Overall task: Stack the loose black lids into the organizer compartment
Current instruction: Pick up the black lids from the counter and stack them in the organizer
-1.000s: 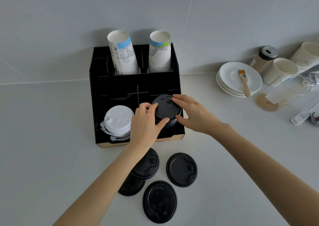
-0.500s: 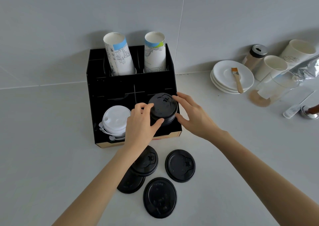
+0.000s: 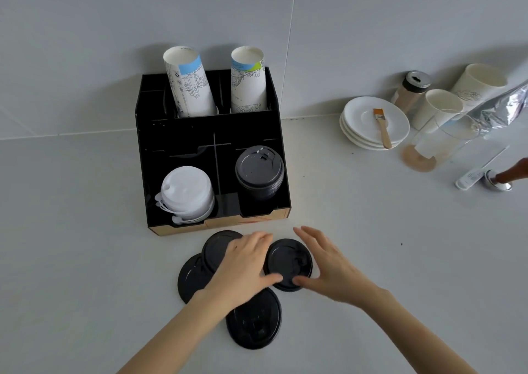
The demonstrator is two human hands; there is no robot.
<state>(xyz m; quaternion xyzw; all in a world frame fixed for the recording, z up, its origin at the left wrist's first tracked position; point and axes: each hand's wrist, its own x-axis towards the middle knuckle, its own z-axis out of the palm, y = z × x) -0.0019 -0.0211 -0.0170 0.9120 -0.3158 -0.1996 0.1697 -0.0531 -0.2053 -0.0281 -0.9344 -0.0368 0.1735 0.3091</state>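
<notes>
A black organizer [image 3: 177, 133] stands against the wall. Its front right compartment holds a stack of black lids [image 3: 259, 170]. Several loose black lids lie on the counter in front of it: one between my hands [image 3: 287, 260], one under my left hand [image 3: 215, 248], one at the far left [image 3: 190, 276] and one nearest me [image 3: 253, 320]. My left hand [image 3: 243, 265] and my right hand [image 3: 325, 262] sit on either side of the middle lid, fingers spread, with fingertips at its rim. The lid lies flat on the counter.
White lids [image 3: 185, 192] fill the front left compartment, and two paper cup stacks [image 3: 188, 85] stand in the back. To the right are stacked saucers [image 3: 371, 122] with a brush, paper cups [image 3: 437, 110], a shaker, a glass and a foil bag.
Both hands have left the lid stack in the organizer and come down to the loose lids on the counter, closing in around the middle one.
</notes>
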